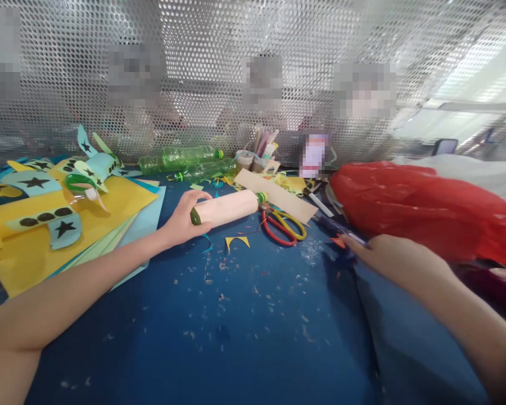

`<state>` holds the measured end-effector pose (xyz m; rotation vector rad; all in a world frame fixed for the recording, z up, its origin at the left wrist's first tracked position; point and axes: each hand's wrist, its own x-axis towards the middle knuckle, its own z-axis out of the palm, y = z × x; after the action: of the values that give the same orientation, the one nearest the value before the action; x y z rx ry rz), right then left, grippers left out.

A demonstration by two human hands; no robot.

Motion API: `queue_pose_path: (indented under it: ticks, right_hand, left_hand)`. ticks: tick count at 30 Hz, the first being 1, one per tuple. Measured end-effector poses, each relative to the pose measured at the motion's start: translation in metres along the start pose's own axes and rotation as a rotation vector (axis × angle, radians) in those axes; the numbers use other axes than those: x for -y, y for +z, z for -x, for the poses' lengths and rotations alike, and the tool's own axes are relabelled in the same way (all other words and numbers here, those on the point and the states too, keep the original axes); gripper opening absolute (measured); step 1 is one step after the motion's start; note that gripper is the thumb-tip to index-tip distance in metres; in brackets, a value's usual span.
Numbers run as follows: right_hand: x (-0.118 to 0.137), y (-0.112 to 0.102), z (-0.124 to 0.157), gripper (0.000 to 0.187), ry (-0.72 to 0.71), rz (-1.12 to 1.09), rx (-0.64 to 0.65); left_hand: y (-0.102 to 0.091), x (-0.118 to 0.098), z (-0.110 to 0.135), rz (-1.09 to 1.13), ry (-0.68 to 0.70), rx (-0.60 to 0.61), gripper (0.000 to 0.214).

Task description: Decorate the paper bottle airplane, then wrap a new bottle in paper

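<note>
My left hand (pixel 189 216) is wrapped around the base end of a plastic bottle (pixel 227 209) covered in pale pink paper. The bottle lies on its side above the blue table, its green cap pointing right. My right hand (pixel 400 259) grips a dark blue glue gun (pixel 341 233) with an orange part; motion blurs it. Between the hands lie scissors (pixel 283 228) with red and yellow handles, just past the bottle's cap. A beige strip of card (pixel 278 197) rests behind them. Yellow paper scraps (pixel 237 242) lie in front of the bottle.
Paper-covered bottle planes (pixel 37 208) with black stars rest on coloured sheets (pixel 122 197) at left. Green bottles (pixel 185 157) and cups of sticks (pixel 253 160) stand along the perforated metal wall (pixel 219 67). A red plastic bag (pixel 421 208) fills the right side.
</note>
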<state>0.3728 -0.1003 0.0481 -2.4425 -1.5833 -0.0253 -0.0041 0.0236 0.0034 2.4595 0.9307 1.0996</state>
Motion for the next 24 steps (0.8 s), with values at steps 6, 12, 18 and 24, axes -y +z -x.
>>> queue_pose_path:
  ticks: [6,12,18,24]
  right_hand:
    - [0.083,-0.003,-0.004,0.025,-0.651,-0.076,-0.079]
    - [0.134,0.026,-0.03,0.045,-1.077,-0.166,-0.258]
    - [0.132,0.049,-0.041,0.043,-1.155,-0.173,-0.268]
    - [0.123,0.061,-0.041,0.044,-1.182,-0.137,-0.316]
  left_hand:
    - [-0.001,-0.004,0.0,0.02,-0.076,-0.004,0.043]
    - [-0.003,-0.005,0.0,-0.003,0.003,-0.027,0.038]
    - [-0.001,0.001,0.001,0.005,0.094,-0.049,0.027]
    - [-0.002,0.001,0.003,0.005,0.117,-0.025,0.02]
